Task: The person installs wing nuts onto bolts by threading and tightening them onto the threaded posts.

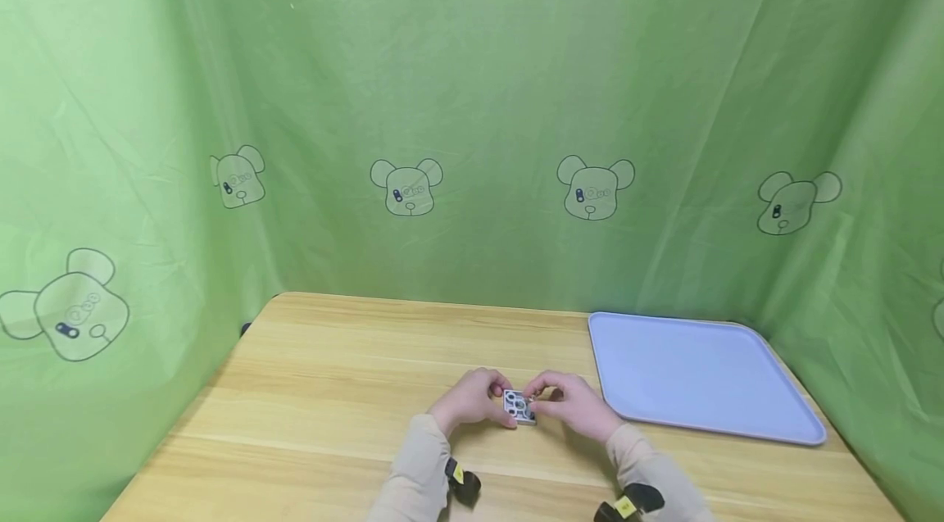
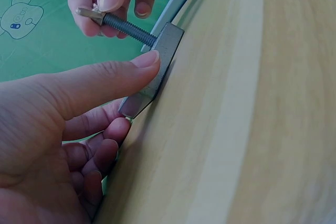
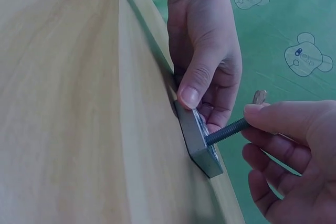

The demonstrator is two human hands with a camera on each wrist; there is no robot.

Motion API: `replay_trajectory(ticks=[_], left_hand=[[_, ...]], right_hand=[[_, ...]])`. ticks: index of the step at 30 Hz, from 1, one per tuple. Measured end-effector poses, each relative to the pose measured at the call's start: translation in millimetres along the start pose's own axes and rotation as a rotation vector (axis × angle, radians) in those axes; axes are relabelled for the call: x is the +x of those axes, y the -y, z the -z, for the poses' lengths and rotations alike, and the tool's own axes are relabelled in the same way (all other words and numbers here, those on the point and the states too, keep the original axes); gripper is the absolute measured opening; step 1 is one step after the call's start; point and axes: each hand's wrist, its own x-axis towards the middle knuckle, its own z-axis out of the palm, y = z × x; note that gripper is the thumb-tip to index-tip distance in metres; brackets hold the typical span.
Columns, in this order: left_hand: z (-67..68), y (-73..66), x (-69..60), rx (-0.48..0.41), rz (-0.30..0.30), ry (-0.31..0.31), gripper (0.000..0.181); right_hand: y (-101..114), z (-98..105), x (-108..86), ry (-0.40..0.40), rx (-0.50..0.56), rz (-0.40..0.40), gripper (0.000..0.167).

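Observation:
A small square metal block (image 1: 510, 414) with several round holes in its top face lies on the wooden table. My left hand (image 1: 468, 401) grips its left side, thumb on the near edge and fingers on the far one. Out of the block's right part sticks a dark threaded bolt (image 3: 227, 131), its free end a flattened, brownish metal tip (image 2: 90, 15). My right hand (image 1: 578, 406) pinches the bolt close to that tip, between thumb and fingertips. How deep the bolt sits in the block is hidden.
On the right of the table (image 1: 332, 366) lies a pale blue tray (image 1: 701, 374), just beyond my right hand. Green curtains (image 1: 501, 96) with bear-head prints enclose the table's back and sides. Black wrist cameras (image 1: 466, 489) are strapped on both sleeves.

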Motion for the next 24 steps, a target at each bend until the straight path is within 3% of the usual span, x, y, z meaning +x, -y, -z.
replay_trajectory(ticks=[15, 19, 24], left_hand=[[1.5, -0.2, -0.6, 0.006, 0.006, -0.002, 0.047], [1.4, 0.2, -0.3, 0.012, 0.001, 0.000, 0.047], [0.8, 0.6, 0.6, 0.011, -0.005, 0.002, 0.048]], right_hand=[[7.1, -5.1, 2.7, -0.066, -0.045, -0.097, 0.013], [4.9, -4.6, 2.6, -0.048, -0.024, -0.076, 0.023], [1.0, 2.2, 0.8, -0.006, 0.088, -0.045, 0.040]])
